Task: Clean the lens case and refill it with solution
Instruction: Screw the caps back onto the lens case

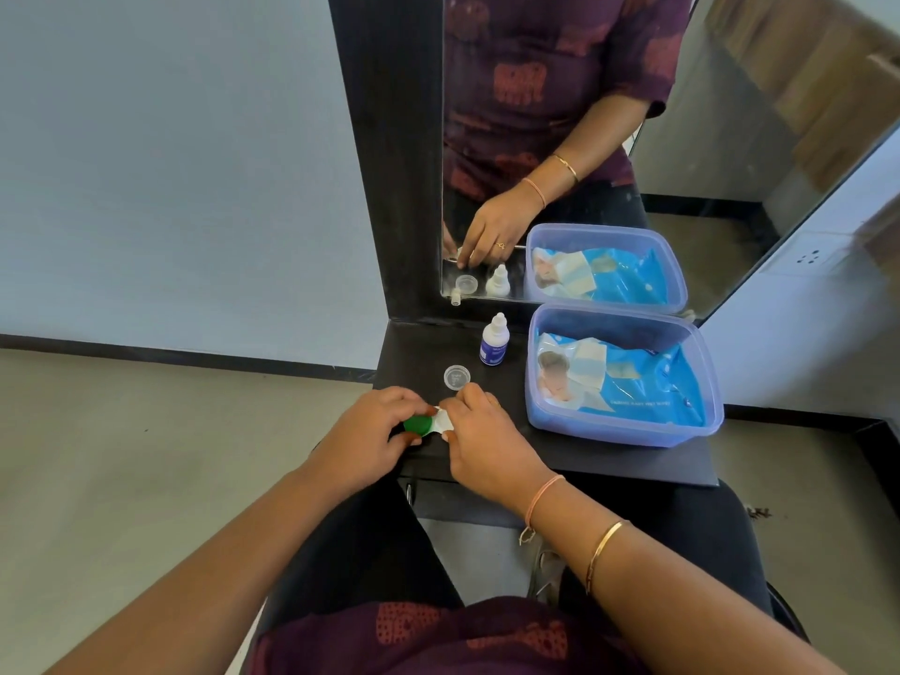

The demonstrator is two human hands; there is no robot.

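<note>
The lens case (431, 424) is white with a green cap on its left well, and it lies at the near left of the black shelf (609, 460). My left hand (370, 436) grips the green-capped end. My right hand (479, 438) covers the case's right end, fingers pinched on it; a white scrap shows between the hands, and I cannot tell if it is a wipe. A loose clear cap (456, 377) lies just beyond the hands. The small solution bottle (495, 340) stands upright behind it, white nozzle on top.
A blue plastic tub (628, 433) holding a blue pack of wet wipes (628, 377) fills the shelf's right half. A dark-framed mirror (584, 138) stands at the back and reflects the bottle, cap, tub and hand. Floor lies to the left.
</note>
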